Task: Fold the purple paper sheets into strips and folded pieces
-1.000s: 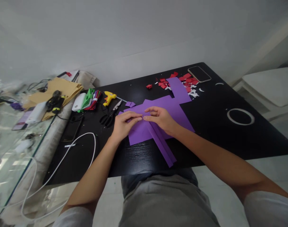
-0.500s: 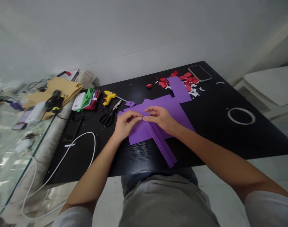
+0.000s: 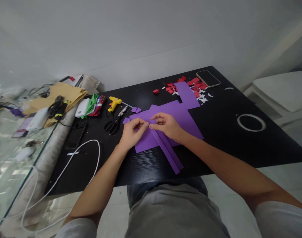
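Observation:
A folded strip of purple paper (image 3: 166, 150) runs from between my hands toward the table's front edge, its near end hanging slightly spread. My left hand (image 3: 133, 132) pinches at the strip's far end with thumb and fingertips, which cover that end. My right hand (image 3: 169, 126) is closed over the same end from the right, thumb stretched toward the left thumb and fingers curled. Beneath both hands lie flat purple paper sheets (image 3: 188, 124). Small purple paper pieces (image 3: 126, 120) rest just beyond my left hand.
Left of the sheets are black-handled scissors (image 3: 113, 125), a yellow glue gun (image 3: 114, 103) and bundled paper strips (image 3: 93, 105). A white cable (image 3: 99, 155) loops across the black table (image 3: 222, 142). Red paper scraps (image 3: 169, 88), a phone (image 3: 207, 78) and a tape ring (image 3: 251, 130) lie right.
The fingertips of my two hands have drawn slightly apart at the strip's far end. The strip's near end has shifted a little left and up in view.

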{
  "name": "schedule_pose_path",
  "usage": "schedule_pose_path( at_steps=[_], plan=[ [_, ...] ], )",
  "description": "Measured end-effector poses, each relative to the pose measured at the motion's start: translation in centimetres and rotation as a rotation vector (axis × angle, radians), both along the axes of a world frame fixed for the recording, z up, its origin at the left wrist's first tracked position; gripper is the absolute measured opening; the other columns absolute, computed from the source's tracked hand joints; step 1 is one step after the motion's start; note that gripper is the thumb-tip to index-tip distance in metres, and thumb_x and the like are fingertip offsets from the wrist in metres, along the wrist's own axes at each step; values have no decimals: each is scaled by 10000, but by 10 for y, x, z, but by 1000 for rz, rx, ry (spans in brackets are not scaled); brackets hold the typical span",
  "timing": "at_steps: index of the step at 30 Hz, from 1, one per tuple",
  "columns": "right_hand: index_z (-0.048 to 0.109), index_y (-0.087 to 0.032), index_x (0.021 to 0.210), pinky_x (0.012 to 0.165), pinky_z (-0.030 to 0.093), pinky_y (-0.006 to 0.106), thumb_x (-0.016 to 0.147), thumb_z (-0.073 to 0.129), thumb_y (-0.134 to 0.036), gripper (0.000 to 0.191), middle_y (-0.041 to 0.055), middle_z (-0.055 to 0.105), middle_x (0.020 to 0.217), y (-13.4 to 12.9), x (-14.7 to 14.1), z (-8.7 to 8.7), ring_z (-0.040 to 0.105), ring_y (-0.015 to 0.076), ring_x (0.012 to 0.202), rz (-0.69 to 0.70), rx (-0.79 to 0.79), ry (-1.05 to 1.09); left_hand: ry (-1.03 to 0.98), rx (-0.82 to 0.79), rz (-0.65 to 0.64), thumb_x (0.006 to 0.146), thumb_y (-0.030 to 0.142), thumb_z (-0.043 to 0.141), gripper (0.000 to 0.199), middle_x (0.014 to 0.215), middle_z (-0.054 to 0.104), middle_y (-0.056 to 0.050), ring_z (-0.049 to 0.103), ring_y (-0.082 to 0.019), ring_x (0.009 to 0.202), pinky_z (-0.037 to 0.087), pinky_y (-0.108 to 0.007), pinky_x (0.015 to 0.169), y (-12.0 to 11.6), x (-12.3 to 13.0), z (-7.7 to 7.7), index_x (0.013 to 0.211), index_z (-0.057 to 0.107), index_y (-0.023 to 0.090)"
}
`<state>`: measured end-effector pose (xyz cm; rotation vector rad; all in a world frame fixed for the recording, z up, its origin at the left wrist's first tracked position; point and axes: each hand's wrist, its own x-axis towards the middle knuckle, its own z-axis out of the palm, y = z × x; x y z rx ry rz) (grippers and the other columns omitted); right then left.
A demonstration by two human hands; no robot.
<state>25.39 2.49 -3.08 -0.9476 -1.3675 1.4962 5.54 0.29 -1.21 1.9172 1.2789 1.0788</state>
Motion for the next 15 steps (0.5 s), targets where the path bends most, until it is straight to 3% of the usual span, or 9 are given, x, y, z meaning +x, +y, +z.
schedule_pose_path(
  at_steps=[5,8,11,15],
  plan=[
    [662,-205,990,553,325,269,708,855,-356,373,-123,413,573,2,-1,-5,374,90,527,-25,27,-20,115,112,-6,984,328,621,194,761,667,-13,598,-149,691,465,-294,675,-1,2,0,847,658,195],
    [699,-208,1002,584,421,273,709,868,-339,363,-100,518,579,0,-1,-2,486,111,554,-44,-20,-15,136,120,5,997,323,605,185,770,659,-9,592,-150,699,455,-292,675,-1,3,-1,865,642,199],
    [729,-195,921,710,556,302,748,860,-362,274,-20,705,710,-3,-3,2,676,157,704,31,-152,46,106,86,-1,1012,339,593,209,766,673,-13,600,-154,698,457,-295,684,0,3,-4,864,637,199],
    [679,-168,744,780,640,373,799,852,-444,330,74,794,804,-7,-4,3,768,203,763,163,-345,109,71,64,29,1007,349,608,221,743,663,-10,579,-150,670,431,-290,655,1,3,-8,851,644,196]
  ],
)
